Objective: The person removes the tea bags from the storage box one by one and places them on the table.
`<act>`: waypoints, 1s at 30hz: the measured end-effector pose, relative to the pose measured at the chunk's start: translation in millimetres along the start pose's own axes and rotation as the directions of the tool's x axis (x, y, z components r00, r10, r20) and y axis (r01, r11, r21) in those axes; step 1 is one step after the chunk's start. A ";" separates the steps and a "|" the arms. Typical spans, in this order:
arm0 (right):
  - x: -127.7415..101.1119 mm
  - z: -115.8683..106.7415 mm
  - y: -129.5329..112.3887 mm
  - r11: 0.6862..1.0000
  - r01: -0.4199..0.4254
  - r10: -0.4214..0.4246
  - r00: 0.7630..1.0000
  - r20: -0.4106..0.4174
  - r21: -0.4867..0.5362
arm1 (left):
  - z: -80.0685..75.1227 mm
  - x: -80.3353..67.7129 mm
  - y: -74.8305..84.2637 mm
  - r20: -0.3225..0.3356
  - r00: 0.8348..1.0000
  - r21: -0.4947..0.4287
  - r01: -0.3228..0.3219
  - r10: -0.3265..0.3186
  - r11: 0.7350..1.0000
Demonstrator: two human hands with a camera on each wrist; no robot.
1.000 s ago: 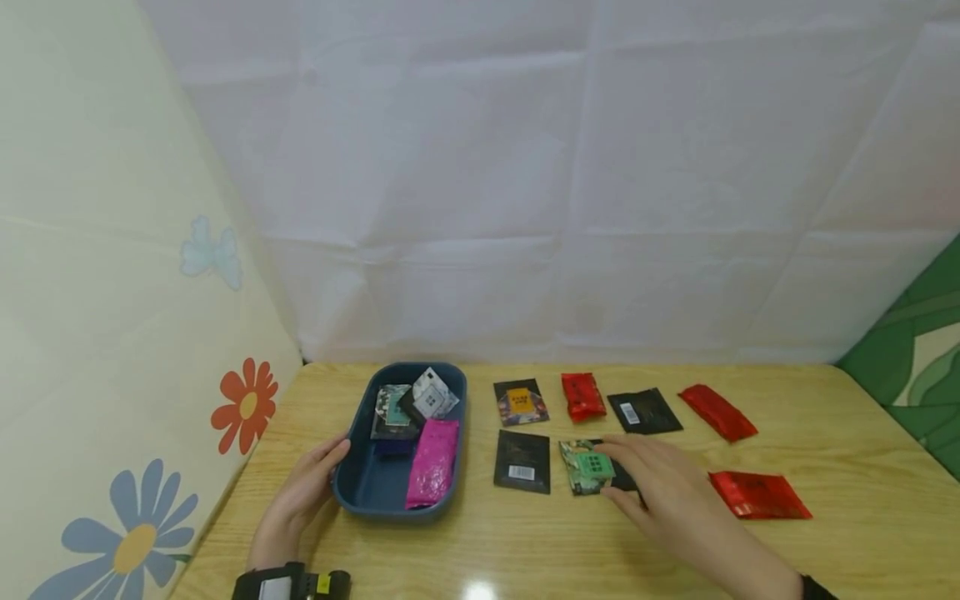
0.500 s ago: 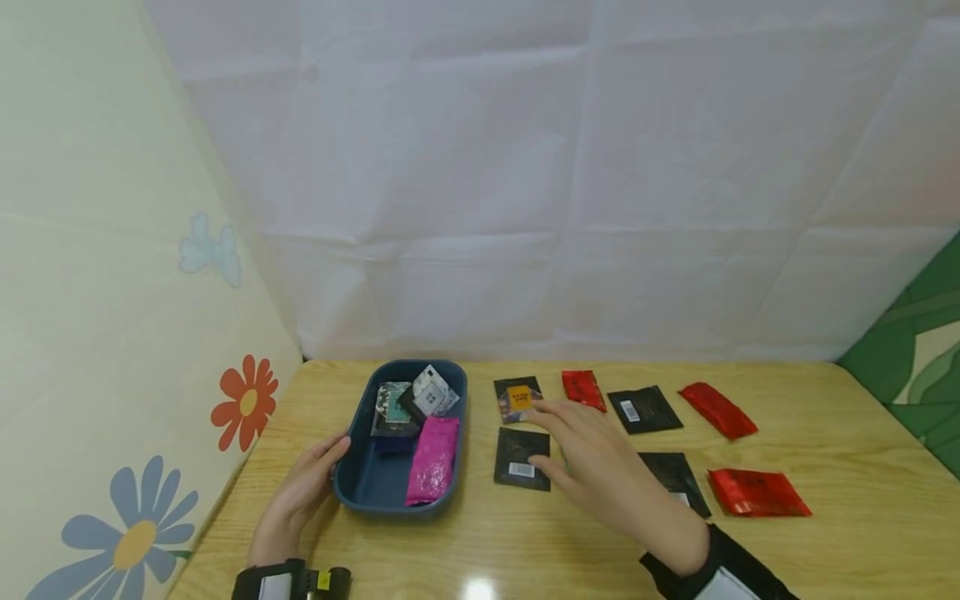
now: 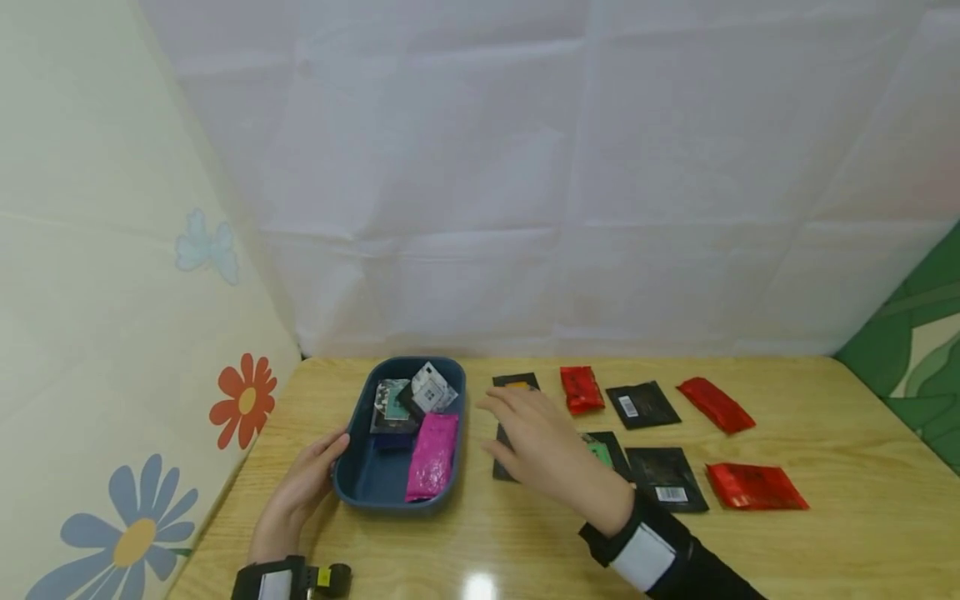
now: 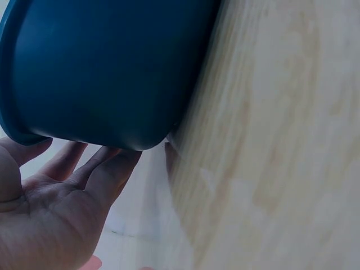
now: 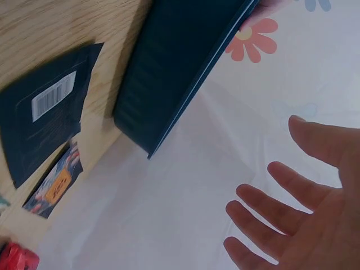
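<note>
Left hand (image 3: 303, 487) rests flat on the wooden bench (image 3: 825, 467), fingers straight and touching the near-left wall of the dark blue oval plastic tray (image 3: 360, 492); grip spread, holding nothing. The left wrist view shows the fingertips (image 4: 107, 163) under the tray's rounded outer wall.

Right hand (image 3: 536, 446) hovers above the bench just right of the tray, fingers spread and relaxed, grip empty. The right wrist view confirms the splayed fingers (image 5: 281, 214) with nothing between them.

Beneath the right hand: a black flat foil sachet (image 3: 501, 454), partly hidden, and a green-printed sachet (image 3: 600, 452) at its wrist side. Farther back, a black sachet with orange label (image 3: 513, 382).

In the tray: a shiny magenta foil packet (image 3: 433, 454) along the right wall and a grey-white patterned sachet (image 3: 431, 390) at the far end.
</note>
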State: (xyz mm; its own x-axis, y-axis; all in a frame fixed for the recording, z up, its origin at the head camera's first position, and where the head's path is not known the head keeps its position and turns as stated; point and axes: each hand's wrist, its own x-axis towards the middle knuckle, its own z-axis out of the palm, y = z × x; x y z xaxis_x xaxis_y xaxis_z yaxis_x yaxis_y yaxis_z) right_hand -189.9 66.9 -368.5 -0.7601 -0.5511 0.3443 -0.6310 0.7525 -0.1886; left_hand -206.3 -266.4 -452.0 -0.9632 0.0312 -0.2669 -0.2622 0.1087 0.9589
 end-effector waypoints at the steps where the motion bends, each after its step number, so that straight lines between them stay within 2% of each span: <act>1: 3.1 1.4 -1.8 1.000 0.001 -0.001 1.000 0.004 -0.001 | -0.1 0.3 -0.2 -0.001 1.000 0.000 0.000 0.000 1.000; 9: 22.5 10.0 -20.2 0.999 -0.019 0.015 0.994 0.107 0.036 | -0.5 0.3 -0.3 0.007 1.000 -0.005 -0.006 0.006 1.000; 18: 42.3 13.3 -31.8 1.000 -0.022 0.021 0.983 0.180 0.007 | 0.1 1.1 -0.7 0.002 1.000 0.007 0.002 -0.002 1.000; 26: 56.3 26.8 -41.9 0.990 0.066 -0.037 0.973 0.227 -0.122 | -0.9 0.9 -0.6 0.008 1.000 0.007 0.006 -0.006 1.000; 30: 60.7 37.3 -51.4 0.982 0.079 -0.030 0.962 0.270 -0.172 | -1.6 0.6 -0.4 0.014 1.000 0.010 -0.001 0.000 1.000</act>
State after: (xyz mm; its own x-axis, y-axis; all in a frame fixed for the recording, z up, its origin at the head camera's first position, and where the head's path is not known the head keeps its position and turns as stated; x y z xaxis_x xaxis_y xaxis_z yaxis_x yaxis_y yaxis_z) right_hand -209.4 -18.6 -372.2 -0.7546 -0.6502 0.0886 -0.6527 0.7576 0.0004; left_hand -206.8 -268.0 -452.4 -0.9624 0.0449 -0.2678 -0.2610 0.1191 0.9580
